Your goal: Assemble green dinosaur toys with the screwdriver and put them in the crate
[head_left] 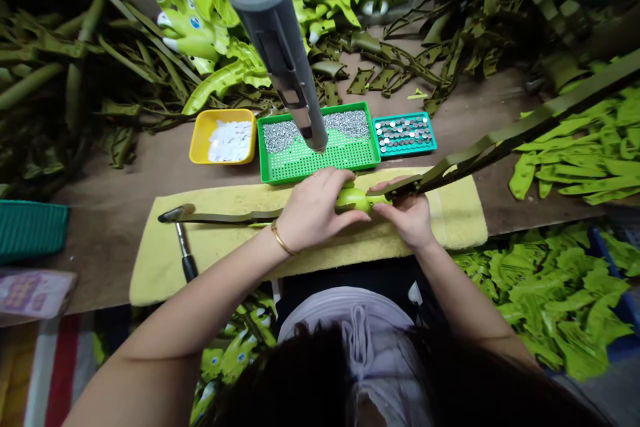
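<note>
Lime piece: Being held low over the bench, the piece (353,199) is showing its bright middle in the gap between two bare hands.
Left hand: Closing over the piece from above, the hand (317,203) is clamping it between thumb and fingers.
Right hand: Working just beside the other, the hand (410,217) is pinching the piece's far end, where it is meeting an olive strip.
Strip: Running out past both hands, the strip (480,157) is rising beyond the right one; a matching length is lying low to the left. From where I am standing, I cannot tell if they are one part or two.
Progress: The job is looking partway along. Piece and strip are appearing lined up, but the hands are hiding the joint, so whether it is fastened I cannot tell.
Driver: Hanging beyond the left hand, the driver (280,53) is pointing down, clear of the piece; driving is not under way.
Supplies: Beyond the hands, screws (280,136) are filling the back of a green tray (280,165), while discs (405,132) are lining a teal tray (434,141).
Hammer: Well left of the left hand, the hammer (188,263) is resting on a towel (450,220), going unused.
Backlog: Right of the right hand, loose lime strips (590,153) are lying heaped, suggesting plenty is waiting.
</note>
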The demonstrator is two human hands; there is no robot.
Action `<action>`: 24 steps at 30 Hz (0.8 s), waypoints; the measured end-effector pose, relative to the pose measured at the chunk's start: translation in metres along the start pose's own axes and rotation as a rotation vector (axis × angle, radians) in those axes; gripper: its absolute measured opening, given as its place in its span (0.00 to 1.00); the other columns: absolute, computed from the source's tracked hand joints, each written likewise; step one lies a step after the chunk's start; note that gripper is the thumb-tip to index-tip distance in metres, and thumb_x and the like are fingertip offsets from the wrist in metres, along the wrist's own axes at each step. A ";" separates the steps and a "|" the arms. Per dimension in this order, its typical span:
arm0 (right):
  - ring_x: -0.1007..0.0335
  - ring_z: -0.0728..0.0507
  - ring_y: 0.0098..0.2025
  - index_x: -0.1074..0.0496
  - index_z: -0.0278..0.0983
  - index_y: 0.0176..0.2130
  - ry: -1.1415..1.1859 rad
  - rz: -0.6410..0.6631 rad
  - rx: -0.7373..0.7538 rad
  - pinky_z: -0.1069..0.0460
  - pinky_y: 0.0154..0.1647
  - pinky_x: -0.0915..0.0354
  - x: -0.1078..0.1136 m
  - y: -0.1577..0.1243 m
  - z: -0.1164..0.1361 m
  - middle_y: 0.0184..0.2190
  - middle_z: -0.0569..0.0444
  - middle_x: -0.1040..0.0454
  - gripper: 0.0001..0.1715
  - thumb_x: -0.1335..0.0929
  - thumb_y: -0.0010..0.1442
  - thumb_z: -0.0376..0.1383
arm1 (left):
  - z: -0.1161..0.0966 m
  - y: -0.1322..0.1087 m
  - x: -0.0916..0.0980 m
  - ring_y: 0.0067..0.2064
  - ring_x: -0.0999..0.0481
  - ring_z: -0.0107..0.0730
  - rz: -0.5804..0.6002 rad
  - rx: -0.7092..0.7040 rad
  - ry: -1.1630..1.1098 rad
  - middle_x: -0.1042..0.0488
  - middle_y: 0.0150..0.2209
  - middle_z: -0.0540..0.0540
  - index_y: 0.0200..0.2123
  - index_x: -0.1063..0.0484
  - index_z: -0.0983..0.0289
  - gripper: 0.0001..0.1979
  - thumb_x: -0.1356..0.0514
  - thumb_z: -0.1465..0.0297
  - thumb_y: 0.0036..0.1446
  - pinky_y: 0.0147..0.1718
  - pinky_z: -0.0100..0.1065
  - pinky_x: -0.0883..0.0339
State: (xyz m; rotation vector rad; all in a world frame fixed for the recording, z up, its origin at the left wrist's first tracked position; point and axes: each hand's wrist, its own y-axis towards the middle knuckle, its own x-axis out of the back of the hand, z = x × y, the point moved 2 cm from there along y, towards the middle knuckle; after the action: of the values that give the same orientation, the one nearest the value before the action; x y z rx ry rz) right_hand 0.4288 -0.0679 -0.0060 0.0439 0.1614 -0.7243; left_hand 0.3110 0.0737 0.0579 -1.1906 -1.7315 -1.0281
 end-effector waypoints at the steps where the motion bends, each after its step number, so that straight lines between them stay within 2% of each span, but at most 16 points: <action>1: 0.25 0.45 0.44 0.28 0.41 0.38 -0.042 0.046 -0.010 0.43 0.55 0.31 0.000 0.001 0.004 0.38 0.55 0.22 0.14 0.25 0.51 0.38 | 0.000 0.003 0.005 0.49 0.27 0.47 0.065 -0.026 0.057 0.26 0.48 0.63 0.52 0.32 0.65 0.30 0.36 0.51 0.54 0.47 0.43 0.33; 3: 0.25 0.43 0.47 0.26 0.41 0.40 -0.136 0.196 -0.045 0.42 0.55 0.31 0.004 0.013 0.014 0.40 0.53 0.22 0.14 0.26 0.51 0.38 | 0.003 0.008 0.012 0.49 0.27 0.49 0.232 -0.065 0.155 0.26 0.49 0.61 0.53 0.30 0.62 0.28 0.34 0.54 0.52 0.45 0.45 0.33; 5: 0.25 0.41 0.45 0.25 0.38 0.40 -0.234 0.291 -0.059 0.41 0.52 0.29 0.015 0.047 0.025 0.40 0.50 0.22 0.16 0.26 0.49 0.35 | 0.009 0.012 0.016 0.45 0.26 0.47 0.373 -0.063 0.183 0.25 0.45 0.58 0.50 0.27 0.60 0.23 0.35 0.56 0.53 0.40 0.41 0.33; 6: 0.24 0.41 0.44 0.26 0.38 0.42 -0.355 0.263 -0.037 0.41 0.50 0.29 0.022 0.073 0.030 0.40 0.50 0.22 0.17 0.27 0.49 0.34 | 0.012 0.014 0.017 0.44 0.25 0.46 0.412 -0.052 0.173 0.24 0.42 0.56 0.48 0.26 0.60 0.22 0.36 0.56 0.54 0.37 0.39 0.33; 8: 0.26 0.43 0.41 0.30 0.36 0.47 -0.434 0.051 0.045 0.40 0.48 0.30 0.035 0.138 0.037 0.44 0.48 0.24 0.17 0.34 0.56 0.32 | 0.017 0.017 0.017 0.43 0.26 0.44 0.430 -0.033 0.147 0.24 0.41 0.55 0.47 0.25 0.59 0.20 0.36 0.55 0.54 0.35 0.37 0.34; 9: 0.26 0.43 0.42 0.31 0.33 0.49 -0.591 -0.071 0.095 0.40 0.49 0.30 0.039 0.172 0.038 0.44 0.46 0.25 0.18 0.37 0.59 0.32 | 0.018 0.018 0.017 0.43 0.26 0.44 0.428 -0.034 0.137 0.24 0.41 0.54 0.47 0.25 0.59 0.20 0.36 0.55 0.54 0.36 0.37 0.34; 10: 0.27 0.42 0.45 0.33 0.31 0.52 -0.764 -0.117 0.130 0.40 0.52 0.32 0.039 0.204 0.037 0.45 0.44 0.25 0.20 0.38 0.60 0.32 | 0.019 0.018 0.017 0.43 0.26 0.43 0.427 -0.035 0.130 0.24 0.41 0.54 0.47 0.25 0.59 0.21 0.35 0.55 0.54 0.36 0.37 0.34; 11: 0.29 0.40 0.50 0.33 0.29 0.53 -0.943 -0.091 0.150 0.39 0.55 0.35 0.036 0.232 0.034 0.48 0.42 0.26 0.21 0.38 0.61 0.32 | 0.018 0.018 0.017 0.43 0.26 0.43 0.427 -0.035 0.127 0.24 0.40 0.54 0.47 0.25 0.59 0.21 0.35 0.55 0.54 0.36 0.37 0.34; 12: 0.31 0.37 0.54 0.33 0.28 0.54 -1.112 -0.008 0.150 0.38 0.57 0.37 0.031 0.254 0.030 0.52 0.39 0.27 0.24 0.36 0.60 0.34 | 0.018 0.017 0.017 0.42 0.26 0.43 0.431 -0.035 0.128 0.24 0.40 0.54 0.47 0.25 0.60 0.21 0.35 0.55 0.54 0.36 0.37 0.34; 14: 0.36 0.31 0.58 0.34 0.27 0.56 -1.382 0.146 0.124 0.34 0.59 0.41 0.021 0.280 0.019 0.55 0.34 0.30 0.32 0.30 0.56 0.38 | 0.016 0.017 0.018 0.42 0.27 0.42 0.441 -0.036 0.132 0.24 0.40 0.54 0.48 0.25 0.60 0.20 0.36 0.56 0.55 0.35 0.37 0.34; 16: 0.36 0.28 0.58 0.33 0.26 0.54 -1.508 0.205 0.144 0.32 0.58 0.43 0.015 0.282 0.012 0.53 0.31 0.29 0.34 0.27 0.53 0.41 | 0.015 0.017 0.019 0.42 0.26 0.43 0.447 -0.041 0.131 0.24 0.40 0.54 0.48 0.25 0.61 0.20 0.36 0.56 0.55 0.35 0.37 0.33; 18: 0.36 0.29 0.56 0.31 0.26 0.51 -1.525 0.204 0.212 0.33 0.58 0.43 0.016 0.269 0.011 0.49 0.32 0.26 0.27 0.29 0.56 0.40 | 0.017 0.018 0.019 0.43 0.26 0.43 0.447 -0.041 0.114 0.24 0.40 0.54 0.48 0.25 0.61 0.21 0.36 0.55 0.55 0.37 0.38 0.33; 19: 0.35 0.30 0.56 0.30 0.26 0.49 -1.462 0.165 0.253 0.34 0.58 0.43 0.020 0.261 0.014 0.48 0.33 0.25 0.23 0.31 0.58 0.39 | 0.019 0.019 0.019 0.43 0.26 0.42 0.447 -0.037 0.100 0.24 0.41 0.54 0.48 0.25 0.61 0.22 0.36 0.55 0.54 0.38 0.38 0.32; 21: 0.35 0.34 0.56 0.29 0.27 0.48 -1.238 -0.005 0.311 0.39 0.59 0.43 0.040 0.240 0.025 0.47 0.36 0.25 0.19 0.34 0.60 0.37 | 0.023 0.022 0.018 0.44 0.25 0.42 0.447 -0.022 0.064 0.24 0.41 0.54 0.49 0.25 0.60 0.23 0.35 0.55 0.53 0.40 0.39 0.32; 24: 0.35 0.41 0.57 0.31 0.30 0.51 -0.816 -0.402 0.371 0.48 0.57 0.41 0.088 0.200 0.048 0.51 0.39 0.27 0.21 0.36 0.59 0.36 | 0.030 0.030 0.015 0.44 0.24 0.42 0.452 -0.002 0.002 0.23 0.41 0.54 0.49 0.24 0.59 0.23 0.35 0.54 0.52 0.39 0.38 0.32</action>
State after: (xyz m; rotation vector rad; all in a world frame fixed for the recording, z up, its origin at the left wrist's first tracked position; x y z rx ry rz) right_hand 0.6323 0.0199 0.0243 0.0667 -0.7657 -1.1113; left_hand 0.3314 0.1132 0.0659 -1.4917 -1.3677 -0.7542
